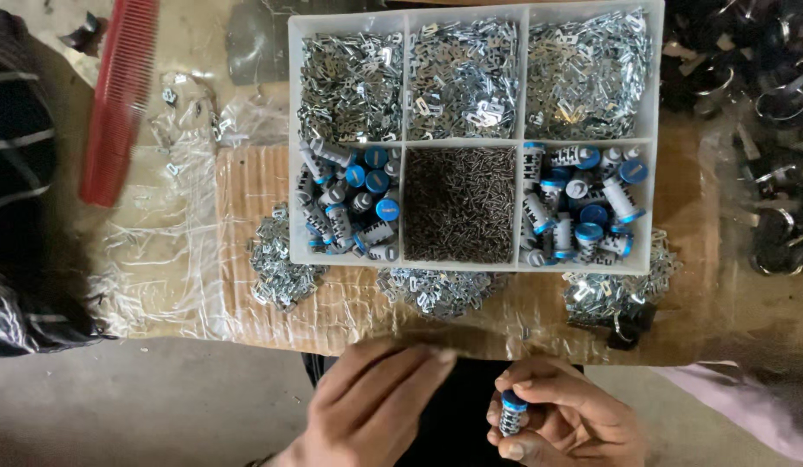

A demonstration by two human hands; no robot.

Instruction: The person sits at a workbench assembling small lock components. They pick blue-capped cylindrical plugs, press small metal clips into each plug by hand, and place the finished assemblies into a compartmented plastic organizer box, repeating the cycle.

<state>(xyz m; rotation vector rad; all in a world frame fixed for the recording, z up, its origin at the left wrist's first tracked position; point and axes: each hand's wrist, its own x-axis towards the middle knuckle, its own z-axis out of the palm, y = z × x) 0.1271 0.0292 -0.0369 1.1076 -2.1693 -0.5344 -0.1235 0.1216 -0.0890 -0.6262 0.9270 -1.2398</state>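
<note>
My right hand (564, 422) holds a small metal cylinder with a blue cap (512, 412) upright between thumb and fingers, at the bottom middle. My left hand (371, 408) hovers just left of it, fingers together and pointing toward the table edge, with nothing visible in it. Both hands sit just in front of a white six-compartment tray (401, 143). Its upper three compartments hold small shiny metal plates (462, 73). The lower left and lower right ones hold more blue-capped cylinders (354, 203). The lower middle one holds tiny dark pins (459, 203).
Loose heaps of metal plates (279, 268) lie on the cardboard (254, 186) in front of the tray. A red comb (116, 95) lies at the far left beside clear plastic film. Dark metal rings (777, 112) are piled at the right.
</note>
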